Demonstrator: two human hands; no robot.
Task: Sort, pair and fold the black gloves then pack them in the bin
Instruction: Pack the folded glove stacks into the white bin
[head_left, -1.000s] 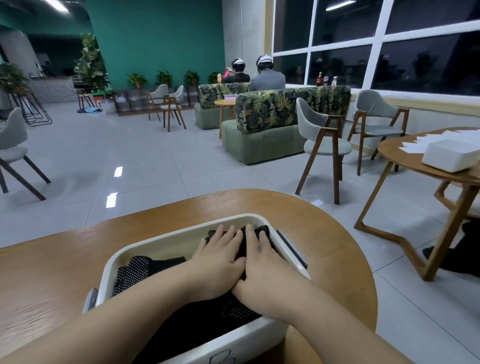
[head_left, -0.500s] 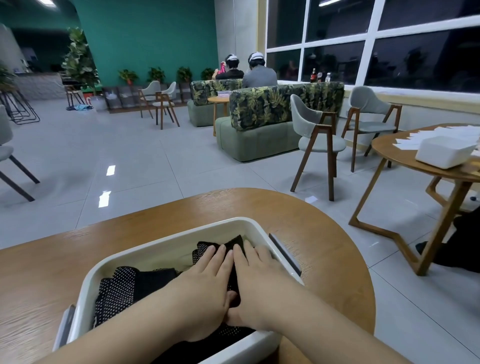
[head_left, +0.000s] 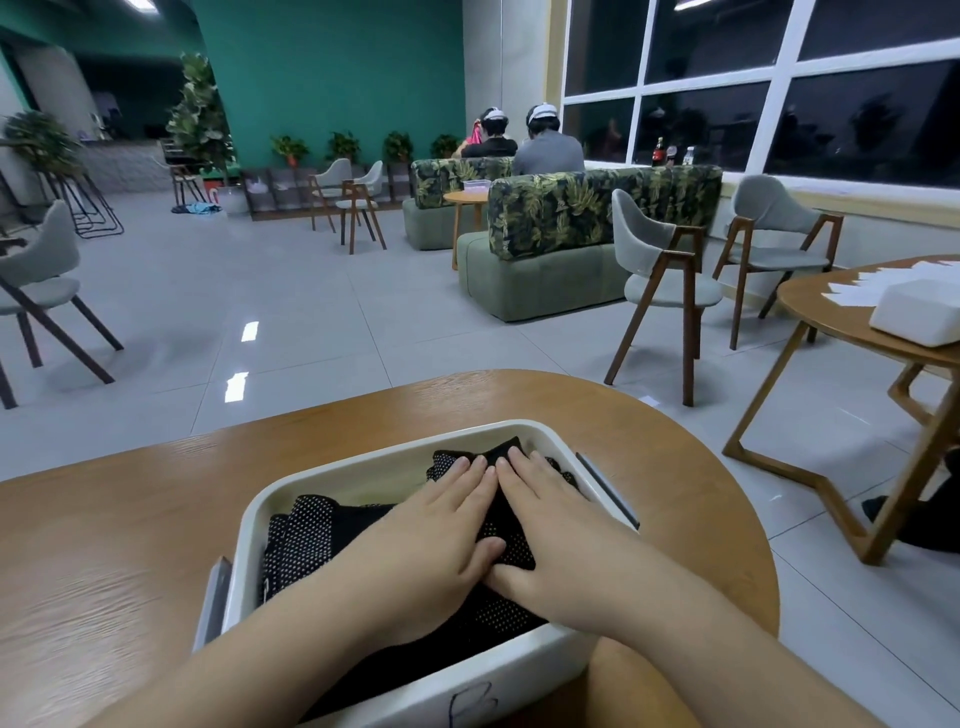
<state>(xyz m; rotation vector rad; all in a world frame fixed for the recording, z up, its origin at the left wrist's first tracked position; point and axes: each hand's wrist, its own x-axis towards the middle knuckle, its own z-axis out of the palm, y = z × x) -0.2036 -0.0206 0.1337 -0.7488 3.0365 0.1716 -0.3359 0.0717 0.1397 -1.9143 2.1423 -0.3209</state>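
Gloves (head_left: 311, 535), black w/ white grip dots, lie packed inside the white bin (head_left: 363, 457), which sits on the round wooden table (head_left: 130, 519) toward its near edge. Both hands are in the bin, side by side. Left hand (head_left: 426, 540) and right hand (head_left: 561, 535) lie flat, fingers straight, palms down, pressing the top folded pair at the bin's far right corner; index fingers nearly touch and thumbs meet near the middle. Neither hand grips anything. More dotted fabric shows uncovered to the left of the left hand, by the bin's left wall, and a dark strip shows under the wrists along the near wall. Bin has grey handles at its left and right ends and a handwritten mark on its near wall.
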